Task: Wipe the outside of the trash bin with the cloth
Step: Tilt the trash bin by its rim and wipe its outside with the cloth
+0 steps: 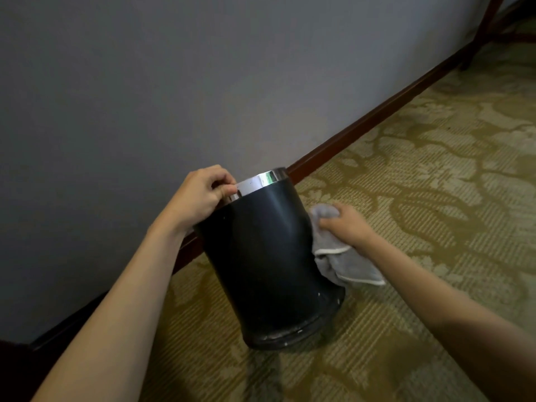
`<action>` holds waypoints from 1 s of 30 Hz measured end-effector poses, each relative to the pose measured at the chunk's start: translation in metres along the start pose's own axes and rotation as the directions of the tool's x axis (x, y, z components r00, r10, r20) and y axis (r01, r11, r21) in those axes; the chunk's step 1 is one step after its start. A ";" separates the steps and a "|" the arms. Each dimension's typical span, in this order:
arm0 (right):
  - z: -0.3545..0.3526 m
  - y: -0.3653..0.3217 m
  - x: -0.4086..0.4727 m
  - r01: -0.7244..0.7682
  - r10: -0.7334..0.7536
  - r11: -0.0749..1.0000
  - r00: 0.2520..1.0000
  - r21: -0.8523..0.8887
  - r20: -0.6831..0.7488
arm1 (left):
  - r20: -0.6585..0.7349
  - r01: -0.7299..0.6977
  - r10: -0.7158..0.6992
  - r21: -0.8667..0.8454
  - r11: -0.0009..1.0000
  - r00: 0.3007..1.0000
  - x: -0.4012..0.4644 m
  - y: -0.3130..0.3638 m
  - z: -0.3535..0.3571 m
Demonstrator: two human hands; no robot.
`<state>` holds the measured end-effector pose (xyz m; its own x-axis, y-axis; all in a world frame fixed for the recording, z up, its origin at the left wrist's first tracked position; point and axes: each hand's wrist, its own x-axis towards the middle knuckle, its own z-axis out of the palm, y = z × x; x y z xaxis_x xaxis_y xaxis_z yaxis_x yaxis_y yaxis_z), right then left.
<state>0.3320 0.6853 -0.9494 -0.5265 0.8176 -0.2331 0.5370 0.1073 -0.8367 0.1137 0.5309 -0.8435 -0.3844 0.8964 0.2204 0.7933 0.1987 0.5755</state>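
A black cylindrical trash bin (pixel 266 262) with a shiny metal rim stands on the carpet, tilted away from me toward the wall. My left hand (pixel 203 195) grips the rim at its left side. My right hand (pixel 348 224) is shut on a grey cloth (pixel 345 265) with a white hem. It presses the cloth against the bin's right side, about halfway up. The cloth's loose end hangs down beside the bin. The inside of the bin is hidden.
A grey wall (pixel 174 82) with a dark wooden skirting board (pixel 377 117) runs close behind the bin. Patterned green-gold carpet (pixel 420 169) spreads to the right and toward me. Dark wooden furniture legs (pixel 481 30) stand at the top right.
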 end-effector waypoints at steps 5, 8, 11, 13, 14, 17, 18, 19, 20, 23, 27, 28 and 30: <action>0.007 -0.074 -0.019 0.401 -0.392 0.908 0.915 0.122 -0.096 | 0.000 -0.011 0.011 0.031 0.999 1.000 0.001 0.003 0.001; 0.031 -0.072 -0.033 0.441 -0.459 0.888 0.872 -0.133 -0.170 | 0.017 0.009 -0.010 0.073 0.997 1.000 -0.001 0.003 -0.003; 0.042 -0.047 -0.040 0.352 -0.385 0.919 0.897 -0.176 -0.219 | 0.042 0.071 -0.078 0.141 0.987 0.996 -0.002 -0.004 -0.015; 0.042 -0.028 -0.042 0.269 -0.303 0.945 0.935 -0.184 -0.186 | 0.057 0.134 -0.145 0.158 0.978 0.988 -0.003 -0.012 -0.023; 0.040 -0.018 -0.043 0.231 -0.262 0.956 0.950 -0.178 -0.170 | 0.056 0.156 -0.167 0.171 0.973 0.984 -0.003 -0.016 -0.026; 0.040 0.003 -0.050 0.178 -0.196 0.975 0.972 -0.135 -0.132 | -0.017 0.218 -0.220 0.211 0.953 0.975 -0.002 -0.023 -0.029; 0.042 0.007 -0.053 0.178 -0.196 0.974 0.972 -0.138 -0.127 | -0.043 0.228 -0.224 0.213 0.950 0.974 -0.001 -0.024 -0.029; 0.044 0.009 -0.055 0.183 -0.204 0.970 0.971 -0.157 -0.124 | -0.060 0.228 -0.220 0.209 0.951 0.974 0.001 -0.022 -0.028; 0.047 0.009 -0.057 0.189 -0.213 0.966 0.969 -0.178 -0.124 | -0.062 0.221 -0.213 0.200 0.955 0.975 0.002 -0.020 -0.027; 0.054 0.008 -0.062 0.194 -0.223 0.959 0.966 -0.206 -0.130 | -0.010 0.220 -0.222 0.171 0.960 0.975 0.005 -0.012 -0.023; 0.056 0.008 -0.070 0.178 -0.216 0.954 0.966 -0.241 -0.140 | 0.027 0.252 -0.260 0.169 0.953 0.965 0.007 -0.006 -0.019; 0.057 0.008 -0.073 0.174 -0.213 0.954 0.967 -0.246 -0.140 | 0.031 0.255 -0.263 0.166 0.953 0.964 0.007 -0.005 -0.018; 0.059 0.007 -0.079 0.176 -0.215 0.951 0.967 -0.256 -0.135 | 0.050 0.275 -0.284 0.144 0.951 0.957 0.008 -0.003 -0.018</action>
<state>0.3385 0.5885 -0.9666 -0.5360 0.8440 0.0214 0.5866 0.3905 -0.7095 0.1002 0.5303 -0.8294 -0.5701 0.8215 0.0084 0.7167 0.4924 0.4939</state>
